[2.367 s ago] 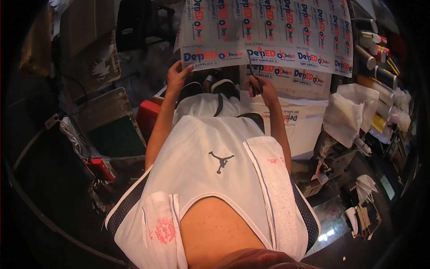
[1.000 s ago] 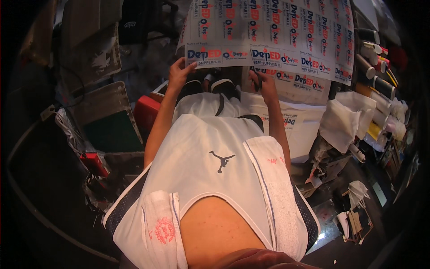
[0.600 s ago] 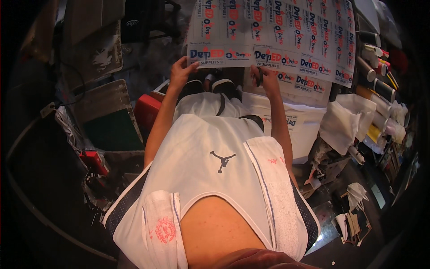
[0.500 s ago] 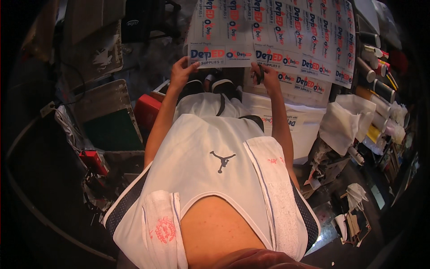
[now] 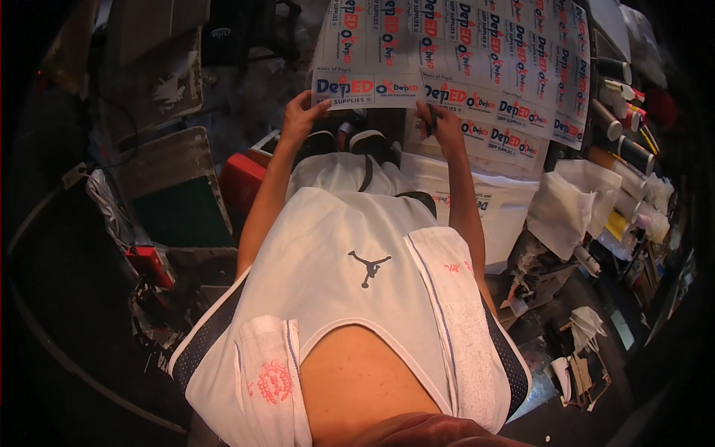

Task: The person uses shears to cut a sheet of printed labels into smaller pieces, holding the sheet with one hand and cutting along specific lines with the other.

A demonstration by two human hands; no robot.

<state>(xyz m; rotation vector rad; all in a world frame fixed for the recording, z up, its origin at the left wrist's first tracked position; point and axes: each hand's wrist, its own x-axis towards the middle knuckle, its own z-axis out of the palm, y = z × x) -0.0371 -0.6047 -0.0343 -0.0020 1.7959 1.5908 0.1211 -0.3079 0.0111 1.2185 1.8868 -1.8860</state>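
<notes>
A large white sheet [image 5: 350,63] printed with repeated red and blue labels spreads across the upper part of the head view. At its lower left corner, my left hand [image 5: 302,118] pinches the edge between thumb and fingers. My right hand [image 5: 445,128] is closed around dark-handled scissors [image 5: 427,119], held up against the sheet's lower edge. Their blades are hard to see against the paper. Near the scissors a gap parts the sheet's left strip from its wider right portion [image 5: 506,71].
Below the sheet on the right are more printed sheets [image 5: 500,141] on a white stack [image 5: 495,242]. Rolls [image 5: 633,153] and crumpled white bags [image 5: 570,201] crowd the right side. A red box [image 5: 242,181] and a green-seated chair [image 5: 182,212] are at left.
Both hands stay at the sheet's lower edge. The sheet and its left strip have shifted up very slightly, and the scissors are turned a little in my right hand.
</notes>
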